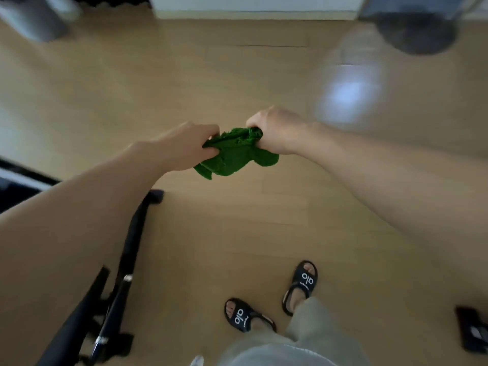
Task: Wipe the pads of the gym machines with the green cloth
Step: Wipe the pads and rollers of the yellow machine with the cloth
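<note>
From the head camera, I am looking down at my two hands held out over the wooden floor (237, 75). My left hand (184, 146) is closing its fingers around one end of the green cloth (235, 154). My right hand (274, 130) is gripping the other end tight. The cloth is hanging bunched up in the air between them, with a loose flap drooping below. It is not touching any pad.

A black machine frame (126, 249) is sitting low on my left side, near my left arm. I cannot see a pad on it from here. Something dark is showing at the top right, but it is too blurry to name. My feet in black sandals (301, 286) are standing on the floor below.

I think I am getting the cloth ready right now. To do this well, I should be pulling it flat or folding it into a neat square, so a wide, smooth side is facing out. A lumpy ball would miss spots. Then I should be turning toward the machine and looking for its pad before I start wiping.
</note>
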